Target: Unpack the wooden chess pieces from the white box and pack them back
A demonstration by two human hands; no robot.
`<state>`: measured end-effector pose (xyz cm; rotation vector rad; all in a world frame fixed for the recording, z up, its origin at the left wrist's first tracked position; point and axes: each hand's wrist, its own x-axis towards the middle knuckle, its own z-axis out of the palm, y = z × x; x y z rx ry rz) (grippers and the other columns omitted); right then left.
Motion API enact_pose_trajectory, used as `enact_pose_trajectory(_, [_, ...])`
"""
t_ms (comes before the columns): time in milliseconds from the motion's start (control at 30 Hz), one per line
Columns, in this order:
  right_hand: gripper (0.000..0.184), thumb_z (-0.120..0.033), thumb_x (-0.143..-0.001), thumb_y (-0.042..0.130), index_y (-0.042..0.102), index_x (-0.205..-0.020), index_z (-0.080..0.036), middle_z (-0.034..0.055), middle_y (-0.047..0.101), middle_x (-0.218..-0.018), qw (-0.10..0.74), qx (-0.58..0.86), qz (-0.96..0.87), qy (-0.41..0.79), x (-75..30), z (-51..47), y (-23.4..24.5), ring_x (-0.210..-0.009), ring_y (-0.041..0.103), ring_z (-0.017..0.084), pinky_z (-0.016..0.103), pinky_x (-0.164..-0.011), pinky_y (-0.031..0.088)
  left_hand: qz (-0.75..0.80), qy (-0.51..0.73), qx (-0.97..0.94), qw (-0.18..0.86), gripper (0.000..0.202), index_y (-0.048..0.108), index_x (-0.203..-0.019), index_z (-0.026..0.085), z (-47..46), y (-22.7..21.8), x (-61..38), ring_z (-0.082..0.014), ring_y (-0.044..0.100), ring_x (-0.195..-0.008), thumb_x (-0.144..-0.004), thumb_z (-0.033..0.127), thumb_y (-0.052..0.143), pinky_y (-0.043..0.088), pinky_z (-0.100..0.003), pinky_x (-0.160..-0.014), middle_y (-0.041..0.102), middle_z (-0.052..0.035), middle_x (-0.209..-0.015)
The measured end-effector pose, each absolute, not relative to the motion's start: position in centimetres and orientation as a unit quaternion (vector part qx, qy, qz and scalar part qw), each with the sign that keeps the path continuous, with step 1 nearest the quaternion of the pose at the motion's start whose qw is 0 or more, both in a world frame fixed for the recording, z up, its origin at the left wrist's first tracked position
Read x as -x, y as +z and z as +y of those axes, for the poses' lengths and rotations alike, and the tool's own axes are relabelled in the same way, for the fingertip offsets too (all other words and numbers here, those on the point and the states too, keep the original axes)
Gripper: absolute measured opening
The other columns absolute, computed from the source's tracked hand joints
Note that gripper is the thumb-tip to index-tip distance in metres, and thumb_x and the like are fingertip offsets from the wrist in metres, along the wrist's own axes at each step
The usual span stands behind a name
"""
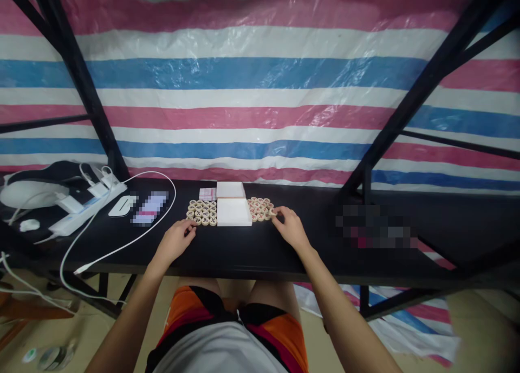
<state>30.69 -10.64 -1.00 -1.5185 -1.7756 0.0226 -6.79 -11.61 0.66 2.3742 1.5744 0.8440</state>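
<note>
Using the white box [234, 212] as an apparent divider, we are separating black-marked xiangqi discs [202, 212], standing in rows at its left, from red-marked xiangqi discs [261, 207] at its right on the black tabletop [227, 253]. Our right hand [291, 226] is pinching the outermost disc [272, 212] between thumb and forefinger, presumably for control at the group's edge. Our left hand [179, 239] is resting beside the black-marked group's near corner; we cannot tell whether its fingers are gripping.

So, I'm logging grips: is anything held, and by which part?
The right hand is at the right edge of a red-marked piece, the left hand by black-marked pieces; whether either grips cannot be told.
</note>
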Motion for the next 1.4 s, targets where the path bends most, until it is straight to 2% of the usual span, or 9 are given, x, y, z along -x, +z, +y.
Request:
enact_pose_trajectory(100, [0.016,-0.029,-0.086,0.049,0.06,-0.094,-0.021,0.0058,0.066,-0.093,0.358,0.589,-0.725,0.009,-28.5,-9.7,0.7,-0.086,0.056,0.021,0.031,-0.082,0.042,0.528,0.285,-0.796,0.083,0.023,0.066,-0.098,0.021,-11.7,0.7,6.7,-0.0199,0.061,-0.084,-0.086,0.027,0.046,0.047,-0.031,-0.079,0.064,-0.0039,-0.084])
enact_pose_trajectory(233, [0.017,-0.023,-0.085,0.052,0.063,-0.097,-0.022,0.0053,0.068,-0.095,0.253,0.595,-0.763,-0.019,-25.0,-7.5,2.5,-0.086,0.056,0.02,0.03,-0.081,0.04,0.529,0.286,-0.795,0.081,0.023,0.066,-0.097,0.02,-11.8,0.9,6.7,-0.0206,0.061,-0.083,-0.085,0.026,0.047,0.047,-0.032,-0.079,0.064,-0.004,-0.084])
enact_pose_trajectory(367, [0.019,-0.021,-0.085,0.051,0.066,-0.096,-0.02,0.0084,0.069,-0.096,0.174,0.613,-0.769,-0.056,-22.8,-5.8,2.9,-0.09,0.057,0.023,0.031,-0.078,0.039,0.529,0.286,-0.795,0.083,0.023,0.066,-0.097,0.021,-11.8,0.9,6.7,-0.0206,0.061,-0.083,-0.086,0.026,0.046,0.047,-0.032,-0.078,0.064,-0.004,-0.083])
enact_pose_trajectory(600, [0.023,-0.02,-0.087,0.048,0.066,-0.1,-0.017,0.0128,0.068,-0.1,0.124,0.614,-0.775,-0.083,-21.7,-5.0,2.4,-0.095,0.056,0.026,0.035,-0.081,0.04,0.53,0.285,-0.793,0.092,0.025,0.066,-0.099,0.021,-11.8,0.9,6.7,-0.0205,0.06,-0.084,-0.085,0.026,0.046,0.046,-0.032,-0.08,0.065,-0.0043,-0.085])
enact_pose_trajectory(767, [0.026,-0.018,-0.088,0.044,0.069,-0.096,-0.015,0.0156,0.065,-0.106,0.104,0.626,-0.768,-0.085,-21.5,-4.5,2.9,-0.098,0.055,0.027,0.036,-0.081,0.04,0.53,0.282,-0.795,0.09,0.025,0.066,-0.098,0.02,-11.8,1.0,6.7,-0.0209,0.06,-0.085,-0.086,0.027,0.046,0.046,-0.032,-0.08,0.065,-0.0045,-0.085])
enact_pose_trajectory(1033, [0.029,-0.025,-0.09,0.044,0.071,-0.093,-0.016,0.0143,0.065,-0.104,0.136,0.625,-0.764,-0.087,-22.0,-4.1,2.6,-0.095,0.054,0.026,0.035,-0.08,0.041,0.525,0.285,-0.797,0.091,0.025,0.066,-0.099,0.02,-11.9,1.1,6.6,-0.0205,0.06,-0.086,-0.086,0.027,0.046,0.047,-0.033,-0.081,0.065,-0.0045,-0.086])
enact_pose_trajectory(1233, [0.029,-0.031,-0.09,0.044,0.067,-0.104,-0.019,0.0106,0.064,-0.107,0.282,0.621,-0.728,-0.07,-24.1,-5.4,1.7,-0.095,0.052,0.024,0.035,-0.085,0.041,0.527,0.293,-0.793,0.088,0.023,0.066,-0.096,0.021,-11.9,1.1,6.6,-0.0205,0.061,-0.084,-0.085,0.026,0.047,0.047,-0.032,-0.079,0.065,-0.0044,-0.084])
enact_pose_trajectory(1400, [0.026,-0.024,-0.085,0.044,0.066,-0.097,-0.017,0.0099,0.065,-0.097,0.37,0.635,-0.678,-0.035,-28.0,-7.0,-0.3,-0.091,0.054,0.024,0.035,-0.086,0.041,0.53,0.281,-0.796,0.085,0.024,0.066,-0.097,0.02,-11.9,1.1,6.6,-0.0205,0.06,-0.084,-0.085,0.026,0.046,0.047,-0.032,-0.079,0.065,-0.0043,-0.084])
